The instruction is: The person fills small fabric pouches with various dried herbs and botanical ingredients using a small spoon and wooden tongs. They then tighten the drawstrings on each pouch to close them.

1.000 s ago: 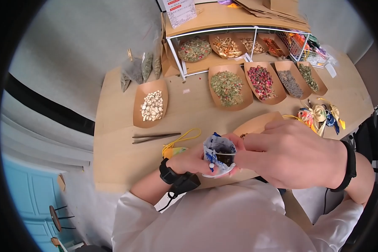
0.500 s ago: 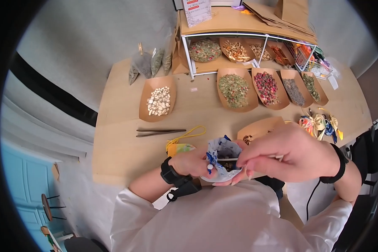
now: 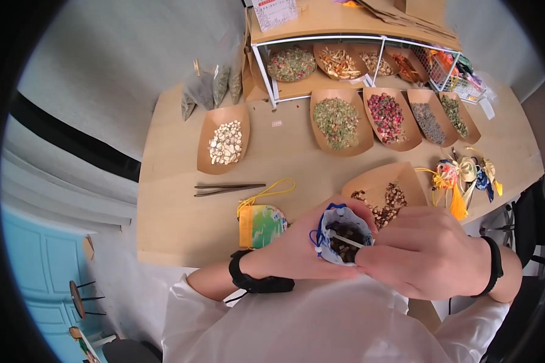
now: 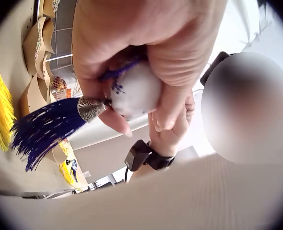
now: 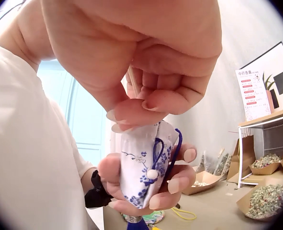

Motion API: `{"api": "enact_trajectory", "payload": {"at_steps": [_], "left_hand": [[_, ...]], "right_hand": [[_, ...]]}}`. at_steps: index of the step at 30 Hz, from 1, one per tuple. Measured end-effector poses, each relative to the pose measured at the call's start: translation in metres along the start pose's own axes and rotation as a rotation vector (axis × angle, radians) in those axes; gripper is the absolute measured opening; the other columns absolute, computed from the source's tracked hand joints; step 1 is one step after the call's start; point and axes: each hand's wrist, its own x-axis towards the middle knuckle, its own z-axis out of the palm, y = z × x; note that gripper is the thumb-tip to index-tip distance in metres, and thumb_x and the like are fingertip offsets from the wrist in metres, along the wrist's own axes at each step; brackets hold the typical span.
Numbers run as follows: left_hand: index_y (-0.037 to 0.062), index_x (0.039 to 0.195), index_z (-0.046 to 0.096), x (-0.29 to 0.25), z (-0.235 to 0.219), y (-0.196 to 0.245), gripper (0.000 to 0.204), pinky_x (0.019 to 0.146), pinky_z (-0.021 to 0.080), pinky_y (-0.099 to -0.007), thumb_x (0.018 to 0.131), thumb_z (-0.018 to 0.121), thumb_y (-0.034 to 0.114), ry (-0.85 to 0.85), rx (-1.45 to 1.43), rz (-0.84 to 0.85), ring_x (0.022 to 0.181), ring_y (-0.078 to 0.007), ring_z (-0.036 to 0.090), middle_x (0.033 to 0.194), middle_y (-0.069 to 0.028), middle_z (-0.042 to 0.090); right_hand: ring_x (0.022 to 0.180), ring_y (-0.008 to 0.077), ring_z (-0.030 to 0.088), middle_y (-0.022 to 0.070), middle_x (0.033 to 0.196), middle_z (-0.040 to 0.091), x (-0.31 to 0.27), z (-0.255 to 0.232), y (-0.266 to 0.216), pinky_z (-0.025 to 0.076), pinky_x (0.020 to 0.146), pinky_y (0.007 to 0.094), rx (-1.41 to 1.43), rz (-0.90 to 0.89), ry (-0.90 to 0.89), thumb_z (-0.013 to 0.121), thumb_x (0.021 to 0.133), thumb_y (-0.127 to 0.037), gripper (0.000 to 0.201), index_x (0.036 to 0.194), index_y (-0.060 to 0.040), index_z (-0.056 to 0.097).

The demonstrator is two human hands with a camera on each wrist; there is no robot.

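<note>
My left hand (image 3: 303,251) grips a white drawstring pouch (image 5: 139,175) with blue blossoms, blue cords and a white bead. Dark herb pieces (image 3: 343,249) show inside its mouth, which faces up. From the pouch's bottom a dark blue tassel (image 4: 48,127) with a silver cap hangs. Curled over the pouch's mouth, my right hand (image 3: 421,251) pinches a thin pale stick (image 3: 349,241) whose far end reaches inside. Just beyond the hands lies a paper tray (image 3: 369,178) with brown and pale bits.
A yellow-green pouch (image 3: 263,225) and dark tweezers (image 3: 230,189) lie left of my hands. Farther back stand paper trays of white slices (image 3: 226,143), green herbs (image 3: 336,123) and rosebuds (image 3: 386,117). Several tasselled sachets (image 3: 460,172) lie at right, below a white-framed shelf (image 3: 345,39).
Both hands have shifted right with the pouch, whose mouth now shows more of the herbs. The right hand has turned with the stick. More of the yellow-green pouch and the nearest tray shows.
</note>
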Motion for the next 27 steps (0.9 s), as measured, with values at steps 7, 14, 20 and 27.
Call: {"api": "enact_trajectory", "payload": {"at_steps": [7,14,20,27], "left_hand": [[0.0031,0.135,0.054,0.0,-0.003,-0.015,0.061,0.103,0.05,-0.0349,0.083,0.085,0.011,0.056,0.114,-0.109,0.121,-0.0188,0.062,0.132,-0.0107,0.063],[0.002,0.138,0.056,0.015,-0.011,-0.008,0.061,0.106,0.049,-0.034,0.084,0.082,0.007,0.113,0.111,-0.125,0.123,-0.0191,0.062,0.137,-0.0095,0.062],[0.0023,0.138,0.056,0.019,-0.016,-0.012,0.059,0.107,0.048,-0.0335,0.084,0.081,0.004,0.175,0.118,-0.103,0.125,-0.0186,0.061,0.137,-0.0085,0.063],[0.0025,0.138,0.055,0.019,-0.01,-0.009,0.059,0.106,0.049,-0.0331,0.085,0.081,0.005,0.204,0.111,-0.192,0.123,-0.0187,0.062,0.134,-0.0076,0.064]], "right_hand": [[0.066,0.028,0.066,0.0087,0.083,0.071,-0.008,0.002,0.038,0.054,0.06,0.0362,0.58,0.122,0.039,0.074,0.083,-0.002,0.03,0.113,-0.0035,0.072],[0.062,0.0196,0.064,0.0087,0.079,0.073,0.007,-0.013,0.06,0.047,0.056,0.0311,0.512,0.23,0.172,0.072,0.087,-0.004,0.019,0.105,0.0,0.077],[0.063,0.0204,0.064,0.0081,0.079,0.069,0.017,-0.041,0.068,0.048,0.053,0.0306,0.304,0.079,0.184,0.081,0.07,0.0,0.022,0.092,-0.002,0.077],[0.058,0.0194,0.059,0.0037,0.079,0.067,0.03,-0.012,0.083,0.044,0.05,0.0307,0.373,-0.059,0.073,0.08,0.07,-0.002,0.023,0.092,-0.0051,0.074]]}}
